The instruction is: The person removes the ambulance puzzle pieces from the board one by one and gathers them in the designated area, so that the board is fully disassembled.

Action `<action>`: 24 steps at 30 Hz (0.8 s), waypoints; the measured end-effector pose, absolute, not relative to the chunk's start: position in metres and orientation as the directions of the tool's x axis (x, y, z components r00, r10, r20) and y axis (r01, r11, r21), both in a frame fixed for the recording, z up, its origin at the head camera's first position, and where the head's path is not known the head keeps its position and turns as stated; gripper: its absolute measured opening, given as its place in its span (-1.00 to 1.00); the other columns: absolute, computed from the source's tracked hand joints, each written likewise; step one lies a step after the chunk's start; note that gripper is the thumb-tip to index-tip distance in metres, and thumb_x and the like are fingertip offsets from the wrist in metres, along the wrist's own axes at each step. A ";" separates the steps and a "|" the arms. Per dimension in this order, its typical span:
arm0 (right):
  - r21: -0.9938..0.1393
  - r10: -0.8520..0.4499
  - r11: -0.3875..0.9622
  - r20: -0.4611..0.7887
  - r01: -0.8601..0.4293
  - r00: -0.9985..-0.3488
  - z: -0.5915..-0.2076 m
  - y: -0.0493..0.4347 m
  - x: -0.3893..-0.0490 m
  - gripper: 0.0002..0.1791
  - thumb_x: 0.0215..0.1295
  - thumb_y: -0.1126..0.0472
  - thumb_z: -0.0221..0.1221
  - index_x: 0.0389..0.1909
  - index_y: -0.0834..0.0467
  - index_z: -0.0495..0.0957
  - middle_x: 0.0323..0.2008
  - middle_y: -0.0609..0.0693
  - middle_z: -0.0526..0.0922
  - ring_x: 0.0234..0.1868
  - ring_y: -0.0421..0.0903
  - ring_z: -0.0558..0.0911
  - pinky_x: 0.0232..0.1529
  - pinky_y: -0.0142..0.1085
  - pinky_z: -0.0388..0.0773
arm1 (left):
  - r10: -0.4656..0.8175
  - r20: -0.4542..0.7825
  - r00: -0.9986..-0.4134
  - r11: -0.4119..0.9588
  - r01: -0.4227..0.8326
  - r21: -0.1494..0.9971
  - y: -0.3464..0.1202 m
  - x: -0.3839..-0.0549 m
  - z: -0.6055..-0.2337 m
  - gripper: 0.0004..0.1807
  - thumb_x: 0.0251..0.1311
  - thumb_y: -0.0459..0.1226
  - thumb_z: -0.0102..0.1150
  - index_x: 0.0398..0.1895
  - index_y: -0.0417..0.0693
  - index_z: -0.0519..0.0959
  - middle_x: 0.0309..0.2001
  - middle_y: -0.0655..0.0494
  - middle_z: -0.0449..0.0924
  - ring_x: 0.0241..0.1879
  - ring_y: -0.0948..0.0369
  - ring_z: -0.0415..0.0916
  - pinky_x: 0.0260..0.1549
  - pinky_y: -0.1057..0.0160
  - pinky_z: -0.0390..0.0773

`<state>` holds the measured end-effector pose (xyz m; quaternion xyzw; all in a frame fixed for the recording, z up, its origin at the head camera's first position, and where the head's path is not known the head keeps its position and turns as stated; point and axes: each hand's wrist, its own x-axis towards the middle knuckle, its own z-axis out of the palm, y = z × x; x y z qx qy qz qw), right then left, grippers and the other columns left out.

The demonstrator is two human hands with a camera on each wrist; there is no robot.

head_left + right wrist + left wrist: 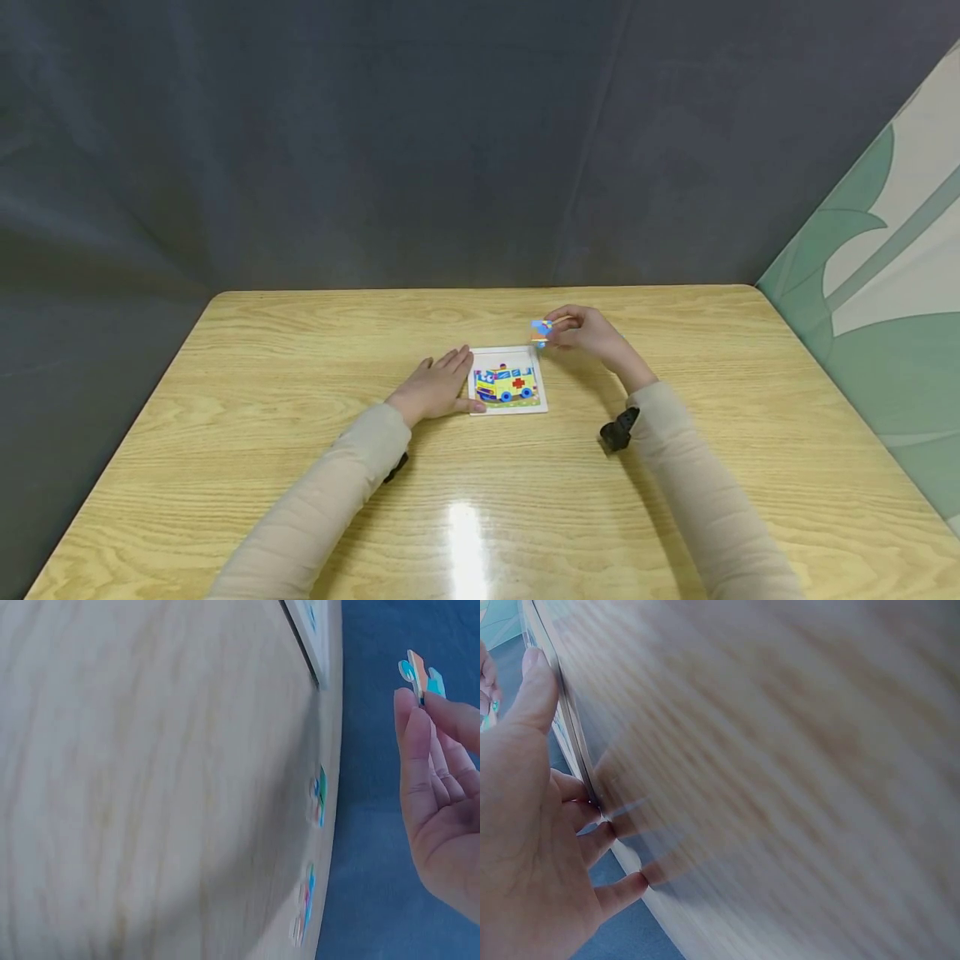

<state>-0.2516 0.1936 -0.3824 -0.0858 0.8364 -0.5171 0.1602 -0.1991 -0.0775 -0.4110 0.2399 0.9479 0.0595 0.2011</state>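
A white puzzle frame (545, 398) lies on the table; assembled in its lower part is a picture of a yellow ambulance (513, 385) with a red cross. Along the frame's upper part runs a bare white strip. My left hand (437, 389) rests at the frame's left edge with fingers spread, its thumb by the lower left corner. Above the upper right corner, my right hand (588, 335) pinches a blue and orange puzzle piece (540, 332) between thumb and fingers. In the right wrist view the same puzzle piece (418, 675) is held up off the table, seen nearly edge-on.
More colourful pieces, one group (321, 796) and another (305, 904), lie on the table in the right wrist view; the head view does not show them. Beyond the wooden table (262, 400) hangs a dark curtain (450, 150). A patterned wall panel (885, 275) borders the right side.
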 end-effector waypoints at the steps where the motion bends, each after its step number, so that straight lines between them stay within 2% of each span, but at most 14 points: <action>1: -0.900 -0.303 0.435 -0.179 0.031 -0.936 -0.381 0.196 -0.252 -0.59 0.33 0.37 0.09 0.17 0.42 0.36 -0.24 0.00 0.66 -0.30 -0.30 0.67 -0.04 -0.21 0.66 | 0.479 -0.352 -0.804 0.878 0.431 0.210 -0.078 -0.199 -0.411 0.00 0.24 0.31 -0.18 0.54 -0.07 -0.21 0.56 0.06 -0.35 0.55 0.11 -0.28 0.48 -0.11 -0.10; 4: -0.923 -0.273 0.380 -0.183 0.069 -0.944 -0.376 0.205 -0.250 -0.56 0.34 0.38 0.09 0.20 0.42 0.32 -0.34 -0.16 0.67 -0.30 -0.32 0.69 -0.07 -0.28 0.66 | 0.478 -0.354 -0.804 0.878 0.432 0.204 -0.078 -0.199 -0.412 0.00 0.24 0.31 -0.18 0.54 -0.07 -0.21 0.56 0.06 -0.35 0.55 0.11 -0.27 0.48 -0.11 -0.10; 6: -0.921 -0.238 0.379 -0.185 0.084 -0.953 -0.372 0.210 -0.249 -0.54 0.35 0.35 0.10 0.23 0.39 0.31 -0.41 -0.29 0.65 -0.34 -0.35 0.67 -0.14 -0.33 0.65 | 0.477 -0.355 -0.804 0.879 0.433 0.201 -0.078 -0.199 -0.411 0.00 0.25 0.31 -0.18 0.54 -0.07 -0.21 0.56 0.06 -0.35 0.55 0.11 -0.27 0.49 -0.10 -0.10; 10: -0.914 -0.186 0.398 -0.167 0.081 -0.968 -0.368 0.223 -0.249 -0.50 0.37 0.25 0.12 0.27 0.34 0.30 -0.46 -0.40 0.62 -0.38 -0.39 0.65 -0.23 -0.36 0.60 | 0.475 -0.360 -0.803 0.880 0.436 0.189 -0.077 -0.198 -0.410 0.00 0.25 0.32 -0.20 0.54 -0.06 -0.22 0.56 0.06 -0.35 0.55 0.11 -0.28 0.49 -0.09 -0.10; 16: -0.939 -0.159 0.334 -0.141 0.081 -0.977 -0.366 0.242 -0.249 -0.44 0.40 0.28 0.06 0.34 0.41 0.20 -0.39 -0.39 0.58 -0.31 -0.45 0.64 -0.03 -0.44 0.62 | 0.481 -0.358 -0.800 0.877 0.440 0.194 -0.077 -0.199 -0.409 0.00 0.25 0.31 -0.19 0.54 -0.07 -0.21 0.56 0.05 -0.34 0.55 0.11 -0.27 0.49 -0.10 -0.09; 24: -0.928 -0.116 0.357 -0.159 0.109 -0.980 -0.371 0.263 -0.248 -0.41 0.42 0.30 0.01 0.41 0.35 0.13 -0.25 -0.29 0.50 -0.27 -0.49 0.58 0.03 -0.50 0.57 | 0.477 -0.359 -0.802 0.879 0.437 0.191 -0.077 -0.199 -0.408 0.00 0.25 0.31 -0.19 0.54 -0.08 -0.21 0.56 0.04 -0.33 0.55 0.10 -0.26 0.48 -0.09 -0.07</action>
